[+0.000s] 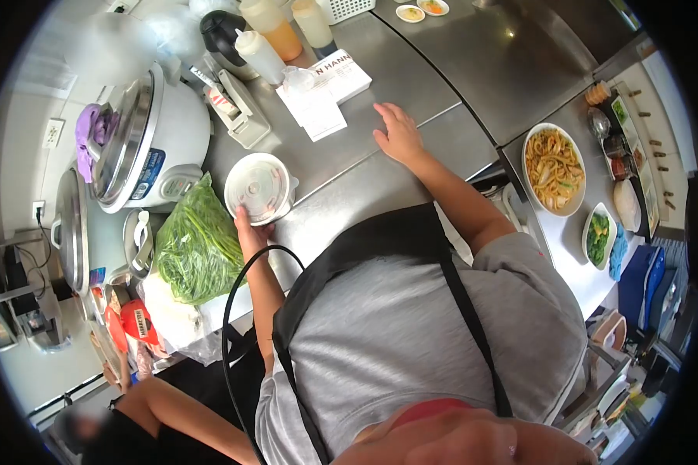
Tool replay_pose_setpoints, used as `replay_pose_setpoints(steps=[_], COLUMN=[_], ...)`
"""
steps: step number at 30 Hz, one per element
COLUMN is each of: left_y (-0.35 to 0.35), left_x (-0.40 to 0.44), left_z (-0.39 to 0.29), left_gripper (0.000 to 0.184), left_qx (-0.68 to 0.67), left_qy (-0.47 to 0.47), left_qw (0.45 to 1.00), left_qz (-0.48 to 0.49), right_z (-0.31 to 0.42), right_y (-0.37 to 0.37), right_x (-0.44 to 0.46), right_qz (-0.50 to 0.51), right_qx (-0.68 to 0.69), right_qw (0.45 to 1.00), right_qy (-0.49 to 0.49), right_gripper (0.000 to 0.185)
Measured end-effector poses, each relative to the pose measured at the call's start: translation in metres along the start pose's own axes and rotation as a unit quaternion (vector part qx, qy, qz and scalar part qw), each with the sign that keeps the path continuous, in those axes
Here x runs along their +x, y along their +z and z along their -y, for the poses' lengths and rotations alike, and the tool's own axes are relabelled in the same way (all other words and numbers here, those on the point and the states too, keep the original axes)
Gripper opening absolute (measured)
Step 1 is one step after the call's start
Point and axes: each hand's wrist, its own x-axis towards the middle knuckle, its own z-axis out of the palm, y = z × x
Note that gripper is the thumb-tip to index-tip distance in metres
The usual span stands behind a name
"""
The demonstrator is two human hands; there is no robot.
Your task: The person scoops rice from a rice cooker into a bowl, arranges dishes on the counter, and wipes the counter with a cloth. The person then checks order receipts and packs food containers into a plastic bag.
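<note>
My left hand [248, 229] grips a round white takeout bowl [259, 188] with a clear lid, thumb on the rim and the other fingers partly hidden below. Contents under the lid cannot be made out. Over the steel counter [333, 174], my right hand [399, 133] is open with its fingers apart, holding nothing. Just beyond it lie white paper slips [323, 118] and a printed white box [341, 76]. A clear bag of leafy greens [200, 246] sits close beside my left hand.
A large rice cooker [167, 124] and a tape dispenser [240, 112] stand left; squeeze bottles [260, 56] are behind. Right, a noodle bowl [554, 169] and a dish of greens [599, 236] sit on another counter. A co-worker's arm [186, 415] shows lower left.
</note>
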Motion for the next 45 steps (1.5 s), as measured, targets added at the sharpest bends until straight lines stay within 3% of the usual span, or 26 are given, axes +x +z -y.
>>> replay_pose_setpoints(steps=[18, 22, 28, 31, 39, 45], left_y=[-0.003, -0.006, -0.016, -0.008, -0.008, -0.010], left_x=[0.000, 0.005, 0.020, 0.011, 0.008, 0.011], left_z=[-0.006, -0.003, 0.006, 0.000, -0.005, -0.002], left_gripper=[0.046, 0.050, 0.062, 0.062, 0.058, 0.059], left_qx=[-0.009, -0.003, 0.025, 0.044, 0.014, 0.018], left_qy=[-0.001, -0.003, -0.004, 0.026, 0.016, 0.016], left_qw=[0.998, 0.999, 0.994, 0.997, 0.994, 0.995], left_qz=[0.058, 0.038, 0.103, 0.055, 0.112, 0.099], right_z=[0.002, -0.004, 0.001, -0.002, 0.000, 0.000], right_y=[-0.001, 0.004, -0.002, 0.002, 0.002, 0.004], right_x=[-0.024, -0.023, -0.024, -0.027, -0.027, -0.027], right_qz=[-0.017, -0.007, -0.013, -0.029, -0.036, -0.040], right_qx=[-0.083, -0.087, -0.079, -0.070, -0.080, -0.083], right_qw=[0.994, 0.995, 0.996, 0.996, 0.995, 0.995], right_qy=[-0.062, -0.050, -0.035, -0.047, -0.043, -0.047], right_gripper=[0.030, 0.028, 0.028, 0.027, 0.025, 0.025])
